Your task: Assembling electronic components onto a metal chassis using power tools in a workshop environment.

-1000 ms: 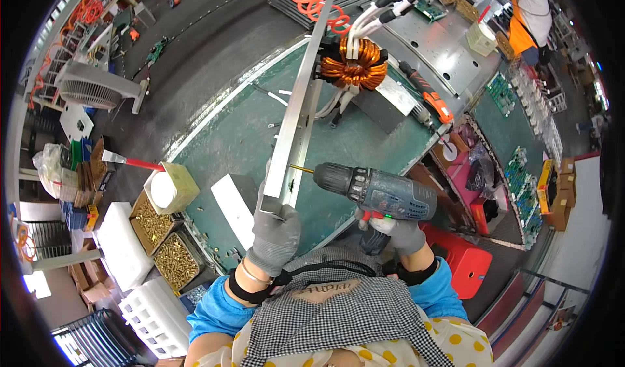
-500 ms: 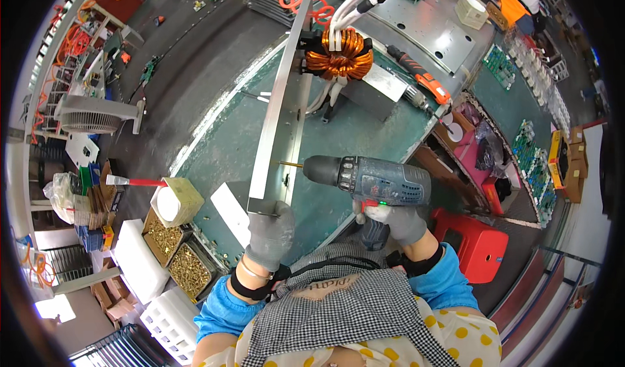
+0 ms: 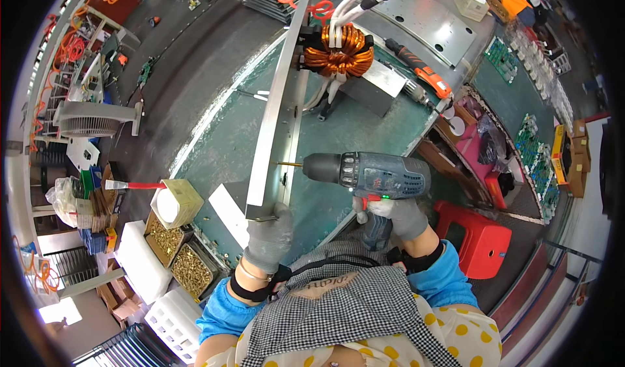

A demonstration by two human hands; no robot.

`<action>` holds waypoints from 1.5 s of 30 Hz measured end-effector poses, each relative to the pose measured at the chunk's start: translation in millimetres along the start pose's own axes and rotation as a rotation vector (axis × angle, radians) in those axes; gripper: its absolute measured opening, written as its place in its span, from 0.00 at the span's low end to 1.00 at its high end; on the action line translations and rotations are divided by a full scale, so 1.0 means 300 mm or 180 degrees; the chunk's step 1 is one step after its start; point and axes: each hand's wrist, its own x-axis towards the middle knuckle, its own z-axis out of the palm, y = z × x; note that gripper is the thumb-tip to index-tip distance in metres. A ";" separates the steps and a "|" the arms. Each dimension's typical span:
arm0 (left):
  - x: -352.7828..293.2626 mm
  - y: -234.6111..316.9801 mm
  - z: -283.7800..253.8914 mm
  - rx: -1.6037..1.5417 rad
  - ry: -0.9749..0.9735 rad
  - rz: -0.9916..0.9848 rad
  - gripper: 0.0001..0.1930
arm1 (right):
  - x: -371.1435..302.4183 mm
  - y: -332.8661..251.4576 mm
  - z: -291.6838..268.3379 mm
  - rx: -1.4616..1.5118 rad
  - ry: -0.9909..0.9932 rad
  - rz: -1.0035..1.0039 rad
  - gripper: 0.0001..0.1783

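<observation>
My right hand (image 3: 398,214), in a grey glove, is wrapped round the grip of a dark cordless drill (image 3: 381,174), which lies level and points left. Its thin golden bit (image 3: 290,164) meets the inner face of a long silver metal channel (image 3: 265,152). At the near end of that channel, my gloved left hand (image 3: 270,239) grips it from below; the fingertips are partly hidden. Farther up the channel sits a copper-wound coil (image 3: 339,53) with white leads running from it.
A second, orange and black power screwdriver (image 3: 423,74) lies beyond the drill. To the left stand a square tub (image 3: 185,201) with a brush across its rim and bins of brass screws (image 3: 191,269). A red stool (image 3: 478,243) is at the right. White strips lie on the green bench (image 3: 208,147).
The view has shifted slightly. The drill and channel keep nearly the same places, the channel's near end tilting a little, with both hands holding on as before.
</observation>
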 end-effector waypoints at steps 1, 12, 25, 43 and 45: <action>-0.003 0.025 0.008 0.0082 0.0070 0.0091 0.05 | 0.002 0.005 -0.007 0.0025 0.0041 0.0055 0.27; 0.053 0.079 0.019 0.0861 0.0379 0.2119 0.35 | -0.011 0.086 -0.027 0.0178 0.0352 0.0194 0.29; 0.049 0.116 -0.025 0.0559 -0.0247 0.0981 0.40 | -0.071 0.166 -0.132 -0.0010 0.0654 0.0086 0.26; 0.049 0.111 -0.006 0.0983 -0.0294 0.1126 0.41 | -0.080 0.170 -0.230 0.0452 0.0411 0.0324 0.39; 0.051 0.105 0.000 0.1027 -0.0252 0.1215 0.41 | -0.079 0.153 -0.201 0.0479 0.0435 0.0460 0.36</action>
